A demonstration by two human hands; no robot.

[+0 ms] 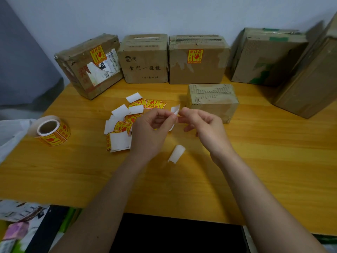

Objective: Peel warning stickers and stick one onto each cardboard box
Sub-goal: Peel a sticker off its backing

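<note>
My left hand [153, 128] and my right hand [202, 123] meet above the middle of the table, both pinching one small sticker piece [175, 109] whose white backing faces me. A pile of cut yellow-and-red warning stickers [125, 121] lies just left of my hands. The sticker roll [52, 130] stands at the left. Along the wall stand cardboard boxes: the far-left box [87, 66] and the third box [197, 59] each carry a yellow sticker, while the second box [144, 59] shows none. A small box [213, 101] sits right behind my right hand.
A curled white backing scrap [176, 153] lies on the wooden table [273, 161] below my hands. Two larger boxes, one [264, 55] and another [310, 77], stand at the right. White plastic [11, 132] hangs over the left edge. Clutter lies on the floor at lower left.
</note>
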